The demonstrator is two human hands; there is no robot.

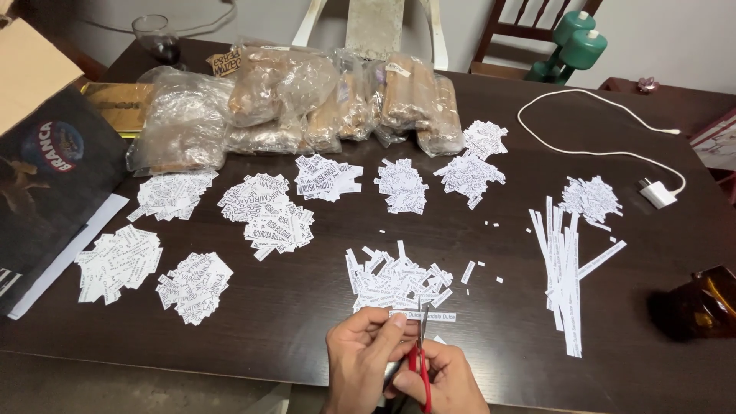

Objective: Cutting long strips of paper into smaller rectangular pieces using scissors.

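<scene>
A paper strip [424, 315] is pinched in the left hand [362, 359]; red-handled scissors [421, 362] are gripped in the closed right hand [445, 381]. Just beyond, nine piles of cut white labels [396, 279] are spread on the dark counter [475, 192]. Clear bags [307, 100] are lined along the far edge. One white cable [606, 146] is seen at right.

Dim, soft overhead light; sharp, slight edge distortion.
</scene>
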